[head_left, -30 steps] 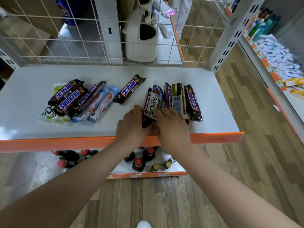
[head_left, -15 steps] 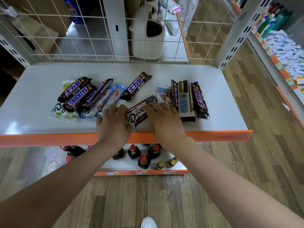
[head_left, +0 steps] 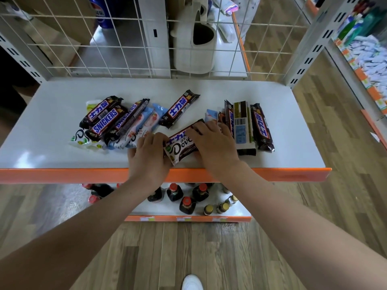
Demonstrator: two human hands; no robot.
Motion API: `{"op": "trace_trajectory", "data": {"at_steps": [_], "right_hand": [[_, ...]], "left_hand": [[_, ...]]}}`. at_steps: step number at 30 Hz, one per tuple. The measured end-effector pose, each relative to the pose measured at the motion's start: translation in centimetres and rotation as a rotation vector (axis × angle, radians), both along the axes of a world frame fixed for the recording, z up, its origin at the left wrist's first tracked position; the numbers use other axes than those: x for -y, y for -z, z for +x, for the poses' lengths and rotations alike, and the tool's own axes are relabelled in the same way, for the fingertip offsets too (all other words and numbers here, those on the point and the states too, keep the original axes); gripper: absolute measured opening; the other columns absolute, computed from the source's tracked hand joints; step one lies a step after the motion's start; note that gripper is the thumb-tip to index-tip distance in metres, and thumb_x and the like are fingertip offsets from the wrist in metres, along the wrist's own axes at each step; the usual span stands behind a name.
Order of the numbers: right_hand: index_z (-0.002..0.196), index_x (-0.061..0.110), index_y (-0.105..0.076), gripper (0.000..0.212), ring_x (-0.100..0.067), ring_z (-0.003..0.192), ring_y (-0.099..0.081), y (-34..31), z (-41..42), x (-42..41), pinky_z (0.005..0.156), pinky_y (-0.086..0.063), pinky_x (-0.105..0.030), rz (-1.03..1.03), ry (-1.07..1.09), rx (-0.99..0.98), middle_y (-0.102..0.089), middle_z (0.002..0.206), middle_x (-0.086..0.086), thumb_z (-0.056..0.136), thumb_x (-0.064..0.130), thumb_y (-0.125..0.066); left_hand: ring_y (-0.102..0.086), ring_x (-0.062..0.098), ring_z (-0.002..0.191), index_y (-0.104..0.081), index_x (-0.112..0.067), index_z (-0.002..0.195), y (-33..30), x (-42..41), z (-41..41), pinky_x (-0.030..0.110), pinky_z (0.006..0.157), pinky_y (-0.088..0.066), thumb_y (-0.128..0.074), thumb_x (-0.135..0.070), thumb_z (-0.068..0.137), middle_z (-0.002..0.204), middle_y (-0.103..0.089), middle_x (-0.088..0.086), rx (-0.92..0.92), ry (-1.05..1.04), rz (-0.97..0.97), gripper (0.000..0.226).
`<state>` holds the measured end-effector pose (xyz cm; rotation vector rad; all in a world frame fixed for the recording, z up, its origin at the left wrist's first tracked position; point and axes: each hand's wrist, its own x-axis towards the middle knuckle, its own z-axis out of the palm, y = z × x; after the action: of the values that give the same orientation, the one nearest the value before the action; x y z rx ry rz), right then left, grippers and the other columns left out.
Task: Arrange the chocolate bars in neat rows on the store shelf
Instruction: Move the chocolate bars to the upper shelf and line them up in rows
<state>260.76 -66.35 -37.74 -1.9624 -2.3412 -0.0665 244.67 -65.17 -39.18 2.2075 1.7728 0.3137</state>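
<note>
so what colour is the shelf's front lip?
Orange front lip, clearest in the head view.

From my remote seat, my right hand [head_left: 213, 143] covers the far end of the Dove bar [head_left: 181, 146], and my left hand [head_left: 147, 155] hides its near-left corner, so I cannot tell how the fingers underneath sit. A Snickers bar [head_left: 179, 136] beneath the Dove shows only a sliver of blue lettering. At nine o'clock, the pale wrappers [head_left: 83, 139] lie mostly buried under the pile of Snickers bars [head_left: 104, 120]. At two o'clock the side shelf's goods [head_left: 372, 55] are blurred and cut by the frame edge. The bottles [head_left: 186, 204] at six o'clock are half hidden under the orange shelf lip [head_left: 62, 174].
</note>
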Motion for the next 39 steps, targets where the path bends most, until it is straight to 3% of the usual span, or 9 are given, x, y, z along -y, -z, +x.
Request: {"op": "trace_trajectory", "data": {"at_steps": [4,9,14,19,21,25,30,33,39], "right_hand": [[0.102,0.012,-0.068,0.036,-0.031,0.103,-0.060,0.1,0.5,0.1,0.094,-0.043,-0.049,0.086,-0.012,0.023,-0.066,0.106,-0.009,0.068,0.016,-0.079],[0.090,0.013,-0.071,0.053,-0.030,0.088,-0.066,0.1,2.3,0.7,0.083,-0.052,-0.048,0.055,0.055,0.078,-0.069,0.096,-0.010,0.049,0.042,-0.088],[0.097,0.013,-0.070,0.052,-0.031,0.093,-0.065,0.7,3.2,1.1,0.085,-0.048,-0.050,0.008,0.063,0.060,-0.069,0.101,-0.012,0.054,0.036,-0.087],[0.128,0.018,-0.050,0.046,-0.027,0.127,-0.041,-0.4,3.3,0.8,0.107,-0.025,-0.046,-0.063,-0.011,0.103,-0.048,0.136,-0.006,0.087,0.037,-0.060],[0.124,0.017,-0.054,0.047,-0.027,0.121,-0.048,-0.5,3.1,0.8,0.103,-0.032,-0.047,-0.065,-0.019,0.148,-0.054,0.128,-0.006,0.083,0.037,-0.065],[0.090,0.015,-0.071,0.048,-0.027,0.082,-0.067,-0.2,3.1,1.1,0.076,-0.052,-0.043,0.038,0.033,0.120,-0.070,0.090,-0.006,0.050,0.037,-0.088],[0.088,0.016,-0.071,0.033,-0.025,0.076,-0.066,-0.4,3.4,1.8,0.074,-0.052,-0.041,0.209,0.023,0.108,-0.070,0.086,-0.005,0.075,0.043,-0.059],[0.087,0.019,-0.071,0.030,-0.023,0.077,-0.066,-0.6,3.1,2.3,0.076,-0.052,-0.039,0.264,0.019,0.133,-0.069,0.084,-0.001,0.063,0.030,-0.082],[0.086,0.022,-0.070,0.036,-0.020,0.077,-0.066,-2.3,2.2,3.9,0.075,-0.051,-0.037,0.310,0.030,0.151,-0.069,0.084,0.002,0.054,0.028,-0.087]], "left_hand": [[-0.037,0.025,0.118,-0.046,-0.016,0.122,-0.1,-0.3,-0.1,0.038,0.091,-0.027,-0.055,-0.021,0.088,0.122,-0.049,0.004,0.025,-0.027,-0.015,0.035],[-0.034,0.025,0.123,-0.047,-0.021,0.128,-0.3,-0.9,-0.1,0.040,0.099,-0.025,-0.053,-0.027,0.090,0.127,-0.047,0.002,-0.007,-0.048,-0.015,0.038],[-0.032,0.023,0.124,-0.039,-0.026,0.136,-0.3,-1.4,1.2,0.038,0.097,-0.024,-0.053,-0.031,0.089,0.131,-0.044,0.001,-0.060,0.028,-0.016,0.050],[-0.034,0.024,0.123,-0.045,-0.024,0.130,-0.3,-1.6,1.6,0.039,0.098,-0.025,-0.056,-0.026,0.088,0.129,-0.046,0.002,-0.052,-0.002,-0.010,0.043],[-0.035,0.024,0.121,-0.050,-0.022,0.124,-0.3,-1.7,1.5,0.040,0.097,-0.024,-0.056,-0.027,0.088,0.126,-0.048,0.002,-0.055,0.001,-0.003,0.037],[-0.037,0.024,0.120,-0.053,-0.020,0.119,-0.7,-1.8,1.3,0.040,0.098,-0.023,-0.055,-0.027,0.089,0.122,-0.049,0.003,-0.048,0.000,-0.001,0.031],[-0.039,0.025,0.120,-0.055,-0.022,0.116,-1.5,-1.3,0.7,0.041,0.097,-0.025,-0.057,-0.033,0.089,0.121,-0.052,0.002,-0.020,0.010,0.026,0.030],[-0.038,0.024,0.121,-0.056,-0.021,0.116,-2.2,-0.8,0.0,0.039,0.094,-0.026,-0.058,-0.032,0.088,0.121,-0.052,0.001,-0.015,0.032,0.031,0.030],[-0.045,0.029,0.116,-0.061,-0.015,0.109,-3.8,0.6,-1.5,0.042,0.088,-0.031,-0.065,-0.028,0.084,0.113,-0.057,0.006,0.032,0.086,0.114,0.029]]}}
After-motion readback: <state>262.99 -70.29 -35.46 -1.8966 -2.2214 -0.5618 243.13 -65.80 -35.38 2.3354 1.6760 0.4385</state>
